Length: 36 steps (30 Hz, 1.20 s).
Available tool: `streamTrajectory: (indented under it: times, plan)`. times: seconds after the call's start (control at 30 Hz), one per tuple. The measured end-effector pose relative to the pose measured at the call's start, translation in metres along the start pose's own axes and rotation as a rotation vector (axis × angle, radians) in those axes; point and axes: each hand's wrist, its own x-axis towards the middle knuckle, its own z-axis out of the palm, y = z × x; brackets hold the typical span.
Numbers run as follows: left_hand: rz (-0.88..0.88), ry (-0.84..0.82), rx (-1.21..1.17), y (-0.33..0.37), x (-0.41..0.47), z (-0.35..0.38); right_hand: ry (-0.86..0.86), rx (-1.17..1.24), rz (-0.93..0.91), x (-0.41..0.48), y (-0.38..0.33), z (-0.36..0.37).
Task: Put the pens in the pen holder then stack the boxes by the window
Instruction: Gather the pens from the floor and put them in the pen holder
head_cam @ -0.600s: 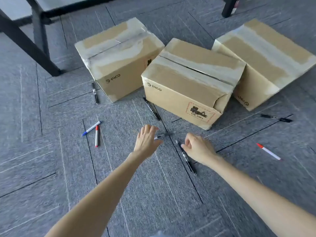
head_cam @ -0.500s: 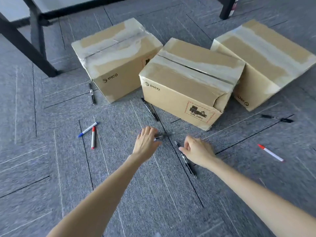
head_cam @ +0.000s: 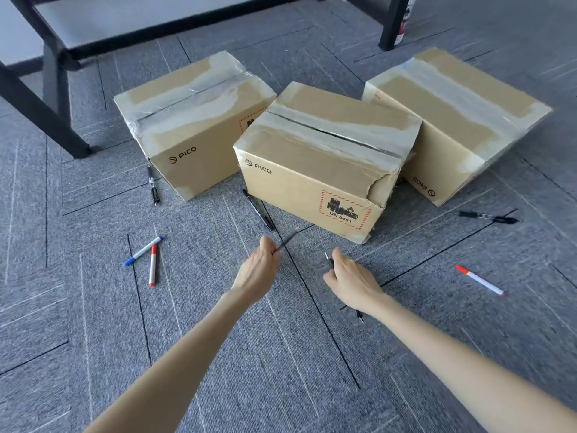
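Looking down from the head view, we are pinching a dark pen [head_cam: 285,243] in the curled fingers of our left hand [head_cam: 257,271], while our right hand [head_cam: 349,281] is gripping a second pen [head_cam: 328,260] in closed fingers. Just beyond, the left box [head_cam: 193,120], middle box [head_cam: 321,151] and right box [head_cam: 452,120] are sitting side by side on the carpet [head_cam: 218,354], with a blue pen [head_cam: 143,250] and a red pen [head_cam: 152,265] lying just beside each other at the left and a red-capped pen [head_cam: 479,280] lying at the right.

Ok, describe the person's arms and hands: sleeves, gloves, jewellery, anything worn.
The left hand and right hand are bare: no gloves, rings, watch or bracelet show. Both forearms are uncovered too, with no sleeve in view up to the frame's edge.
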Motion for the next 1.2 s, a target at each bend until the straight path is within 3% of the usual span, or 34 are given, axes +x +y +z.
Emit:
streamTrajectory:
  times: [0.33,0.6,0.8,1.0,1.2]
  plan:
    - [0.125,-0.125,0.097,0.067,0.030,0.046,0.272,-0.028,0.336,-0.034,0.120,-0.056]
    - [0.233,-0.206,0.104,0.120,0.043,0.072,0.207,-0.366,0.551,-0.065,0.190,-0.078]
    - [0.347,-0.167,0.164,0.132,0.047,0.080,0.201,-0.440,0.459,-0.066,0.216,-0.071]
    - [0.321,-0.169,0.157,0.129,0.052,0.088,0.261,-0.421,0.308,-0.041,0.215,-0.088]
    - [0.293,-0.170,0.137,0.126,0.055,0.093,0.242,-0.544,0.393,0.004,0.234,-0.112]
